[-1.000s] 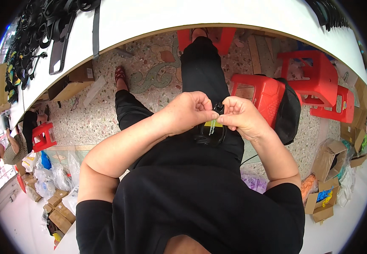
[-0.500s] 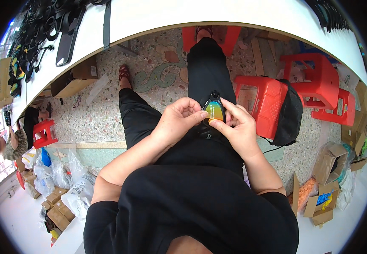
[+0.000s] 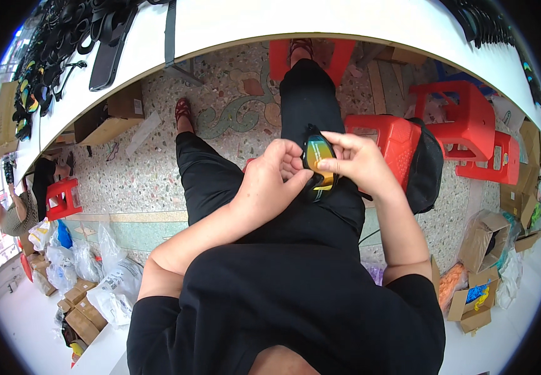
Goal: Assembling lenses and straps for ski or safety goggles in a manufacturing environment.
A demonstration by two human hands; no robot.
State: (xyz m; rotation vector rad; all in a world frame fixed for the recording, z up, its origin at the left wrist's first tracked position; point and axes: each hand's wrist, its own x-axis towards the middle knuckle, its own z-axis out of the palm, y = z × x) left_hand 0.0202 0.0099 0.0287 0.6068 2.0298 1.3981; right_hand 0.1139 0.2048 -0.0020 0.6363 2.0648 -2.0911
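Note:
Over my lap is a pair of swim goggles [image 3: 319, 152] with mirrored yellow, orange and green lenses in a black frame. My right hand [image 3: 359, 161] grips its right side, thumb on the lens and index finger along the upper edge. On the other side, my left hand [image 3: 275, 167] pinches the goggles' left edge with curled fingers and thumb. The lower lens part shows below my left thumb. What exactly my left fingertips hold is hidden.
A white table [image 3: 245, 17] curves across ahead, bearing black goggles and straps [image 3: 64, 37] and a dark phone [image 3: 109, 59]. Red stools [image 3: 383, 144] and a black bag [image 3: 426, 165] stand at my right. Boxes and plastic bags [image 3: 117, 290] lie lower left; another person [image 3: 17, 209] is far left.
The goggles have tilted and show more of the lenses, the second one lower down. My right hand has shifted up and right around the edge; my left hand stays close beside it.

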